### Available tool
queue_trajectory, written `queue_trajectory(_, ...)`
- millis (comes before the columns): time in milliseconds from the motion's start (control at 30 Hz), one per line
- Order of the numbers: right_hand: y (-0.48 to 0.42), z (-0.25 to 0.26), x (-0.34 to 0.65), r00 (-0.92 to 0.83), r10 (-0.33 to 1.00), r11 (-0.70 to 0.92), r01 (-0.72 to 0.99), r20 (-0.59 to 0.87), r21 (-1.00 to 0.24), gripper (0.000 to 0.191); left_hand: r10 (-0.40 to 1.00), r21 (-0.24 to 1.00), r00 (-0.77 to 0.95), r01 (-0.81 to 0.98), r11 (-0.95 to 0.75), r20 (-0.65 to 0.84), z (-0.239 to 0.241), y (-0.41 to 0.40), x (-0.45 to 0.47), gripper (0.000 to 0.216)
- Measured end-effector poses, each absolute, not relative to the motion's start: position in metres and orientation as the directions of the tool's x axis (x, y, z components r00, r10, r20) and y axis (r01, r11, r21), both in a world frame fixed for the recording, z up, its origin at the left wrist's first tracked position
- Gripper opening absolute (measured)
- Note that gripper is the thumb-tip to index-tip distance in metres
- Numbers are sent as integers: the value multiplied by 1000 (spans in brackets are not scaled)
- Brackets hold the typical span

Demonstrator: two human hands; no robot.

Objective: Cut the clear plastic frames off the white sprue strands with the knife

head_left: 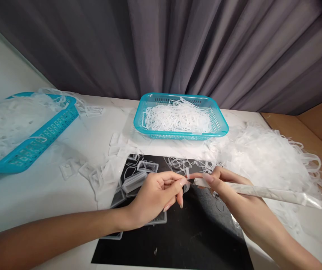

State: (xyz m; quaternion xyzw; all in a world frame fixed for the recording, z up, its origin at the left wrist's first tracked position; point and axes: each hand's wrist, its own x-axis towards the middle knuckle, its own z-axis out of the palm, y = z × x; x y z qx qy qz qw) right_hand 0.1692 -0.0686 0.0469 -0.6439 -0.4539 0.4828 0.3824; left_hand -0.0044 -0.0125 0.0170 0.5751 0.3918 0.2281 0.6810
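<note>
Above the black mat [197, 240], my left hand [165, 191] pinches a small translucent plastic piece [187, 173] between thumb and fingers. My right hand [228, 187] is closed round a pen-shaped tool [259, 190] with a white wrapped handle. The tool's narrow end points left, close to the plastic piece and my left fingertips; whether it touches the piece is hard to see. Several clear rectangular plastic frames [135, 182] lie on the mat left of my hands, partly hidden by my left hand. Thin clear trimmings [179, 163] are scattered just beyond my fingers.
A blue basket [181, 132] of thin white plastic loops stands at the back. Another full blue basket [45, 138] is at left. A large heap of clear plastic pieces [259, 157] spreads at right, beside a cardboard box [313, 131]. A grey curtain [161, 48] hangs behind the white table [73, 198].
</note>
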Motion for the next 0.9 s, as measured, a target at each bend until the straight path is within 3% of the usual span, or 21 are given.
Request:
queue_trajectory(233, -71, 47, 167, 172, 955, -286, 309, -242, -907, 35, 767, 962, 580, 166, 217, -274, 17, -12, -4, 19)
queue_trajectory(433, -74, 44, 159, 182, 972, -203, 316, -151, -927, 34, 800, 970, 563, 223, 98, -210, 12, -13, -4, 18)
queue_trajectory(900, -75, 37, 151, 177, 967, -233, 341, -181, -911, 33, 758, 839, 614, 278, -468, 219, 1, -17, -7, 17)
